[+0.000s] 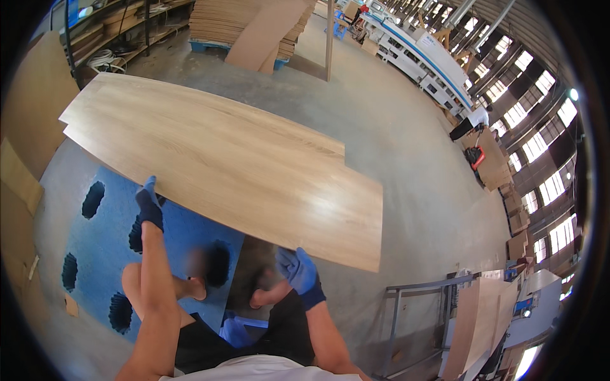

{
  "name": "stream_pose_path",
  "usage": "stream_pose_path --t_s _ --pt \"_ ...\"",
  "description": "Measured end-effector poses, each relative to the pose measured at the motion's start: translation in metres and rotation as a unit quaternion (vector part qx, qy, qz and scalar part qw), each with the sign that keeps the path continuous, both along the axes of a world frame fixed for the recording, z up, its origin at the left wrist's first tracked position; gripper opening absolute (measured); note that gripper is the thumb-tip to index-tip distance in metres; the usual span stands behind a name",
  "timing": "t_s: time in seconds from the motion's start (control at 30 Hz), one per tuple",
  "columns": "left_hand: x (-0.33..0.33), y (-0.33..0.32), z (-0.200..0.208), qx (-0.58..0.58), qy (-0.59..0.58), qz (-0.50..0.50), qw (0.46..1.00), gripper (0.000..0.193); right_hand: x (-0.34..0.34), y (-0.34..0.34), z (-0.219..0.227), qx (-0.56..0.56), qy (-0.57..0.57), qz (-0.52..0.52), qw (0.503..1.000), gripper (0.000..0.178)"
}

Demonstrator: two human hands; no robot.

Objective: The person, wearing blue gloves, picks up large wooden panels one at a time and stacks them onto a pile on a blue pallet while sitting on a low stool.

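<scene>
Two long light wood-grain boards (229,159) lie stacked and slightly offset, held level above the floor. My left hand (149,202), in a blue glove, grips their near edge toward the left. The near edge is also gripped further right by my right hand (298,270), gloved in blue. Under the boards lies a blue plastic pallet (95,235) with dark oval holes. My bare knees show below the boards.
A stack of brown sheets on a blue pallet (254,25) stands at the back. Shelving (121,32) is at far left, long white machines (426,57) at far right. A grey metal cart (419,317) with boards stands at lower right. Concrete floor (406,159) surrounds.
</scene>
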State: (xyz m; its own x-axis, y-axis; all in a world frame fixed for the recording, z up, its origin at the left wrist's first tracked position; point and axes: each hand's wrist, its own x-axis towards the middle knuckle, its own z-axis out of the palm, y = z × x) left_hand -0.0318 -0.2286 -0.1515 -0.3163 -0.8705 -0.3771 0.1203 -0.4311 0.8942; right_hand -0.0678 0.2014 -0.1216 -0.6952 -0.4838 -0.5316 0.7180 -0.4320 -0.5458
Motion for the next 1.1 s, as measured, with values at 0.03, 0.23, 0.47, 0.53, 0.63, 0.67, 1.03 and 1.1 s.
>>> stream_pose_path --t_s 0.03,0.23,0.47,0.53,0.63,0.67,1.03,1.1 --pt "-0.009 -0.004 -0.010 0.017 -0.028 -0.017 0.999 0.039 -0.003 0.002 -0.014 0.002 -0.023 -0.051 0.998 0.028" --pt "-0.035 -0.053 -0.033 -0.051 -0.109 0.027 0.992 0.051 -0.030 0.093 -0.016 0.131 0.065 -0.267 0.953 0.025" --pt "-0.046 -0.090 -0.050 -0.087 -0.206 0.050 0.973 0.057 -0.082 0.097 0.023 0.396 0.164 -0.138 0.893 0.024" --pt "-0.046 -0.095 -0.054 -0.148 -0.236 0.041 0.959 0.060 -0.091 0.090 0.026 0.390 0.148 -0.128 0.900 0.023" --pt "-0.046 -0.102 -0.053 -0.147 -0.238 0.041 0.959 0.063 -0.096 0.088 0.030 0.367 0.146 -0.093 0.914 0.022" --pt "-0.048 -0.104 -0.053 -0.135 -0.232 0.047 0.962 0.063 -0.098 0.087 0.031 0.397 0.139 -0.091 0.903 0.022" --pt "-0.065 -0.125 -0.025 -0.078 -0.220 0.032 0.972 0.049 -0.129 0.061 0.025 0.384 0.141 -0.066 0.910 0.026" --pt "-0.065 -0.126 -0.019 -0.074 -0.209 0.024 0.975 0.047 -0.132 0.056 0.025 0.375 0.143 -0.063 0.914 0.025"
